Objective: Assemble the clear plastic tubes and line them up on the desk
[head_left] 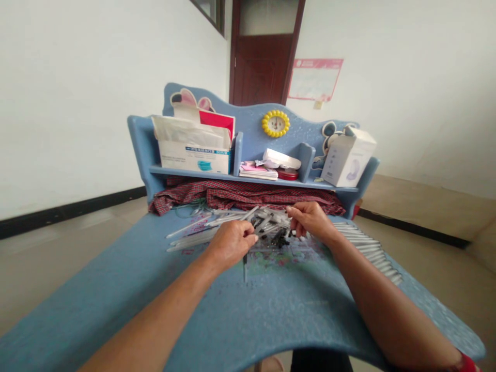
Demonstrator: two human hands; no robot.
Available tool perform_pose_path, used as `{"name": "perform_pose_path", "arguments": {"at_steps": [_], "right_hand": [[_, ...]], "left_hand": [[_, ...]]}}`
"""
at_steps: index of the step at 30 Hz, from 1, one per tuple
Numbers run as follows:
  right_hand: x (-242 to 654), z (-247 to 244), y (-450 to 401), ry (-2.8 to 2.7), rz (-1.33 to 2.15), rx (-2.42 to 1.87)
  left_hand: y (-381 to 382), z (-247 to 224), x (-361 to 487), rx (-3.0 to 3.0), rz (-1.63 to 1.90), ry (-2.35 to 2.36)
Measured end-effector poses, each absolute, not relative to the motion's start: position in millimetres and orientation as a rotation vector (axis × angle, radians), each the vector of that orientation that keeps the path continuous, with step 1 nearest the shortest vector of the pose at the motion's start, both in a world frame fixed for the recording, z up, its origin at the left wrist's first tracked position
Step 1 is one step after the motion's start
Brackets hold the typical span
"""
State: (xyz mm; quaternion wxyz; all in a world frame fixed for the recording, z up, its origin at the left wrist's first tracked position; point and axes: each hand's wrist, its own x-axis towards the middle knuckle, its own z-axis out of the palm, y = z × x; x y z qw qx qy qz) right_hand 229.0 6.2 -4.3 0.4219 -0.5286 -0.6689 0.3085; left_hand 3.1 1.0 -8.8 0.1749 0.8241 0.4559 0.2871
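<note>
1. The blue desk (263, 315) is the largest thing; a heap of slim parts (271, 219), the landmark here, lies on it near the back.
2. A dark red checked cloth (248, 194) lies bunched just behind the heap.
3. The right hand (312, 219) reaches over the heap's right edge, back of the hand up, fingers bent down. Its grip is narrow; I cannot tell whether anything is between the fingertips.
4. The left hand (232, 238) is at the heap's front left, thumb and forefinger pinched around a slim piece (245, 264).
5. The heap itself looks tangled: clear and whitish tubes crossing at all angles.
6. Right of the heap, pale tubes (368, 248) form a neat slanting row.
7. The pinched piece, in front of the heap, points downward, dark above and greyish below.
8. Small black bits (279, 238) cluster at the heap's front.
</note>
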Motion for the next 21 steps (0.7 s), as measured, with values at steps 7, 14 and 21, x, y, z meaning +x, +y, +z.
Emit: {"name": "perform_pose_path", "arguments": {"at_steps": [7,14,21], "right_hand": [[248,-9,15,-2.058,0.171,-1.764],[237,-12,8,-2.364,-0.307,-2.057],[227,-20,6,-2.382,-0.407,-2.097]], "left_hand": [[7,-8,2,2.138,0.938,1.278],[-4,2,4,1.926,1.013,1.298],[-11,8,6,1.646,1.057,1.197]]}}
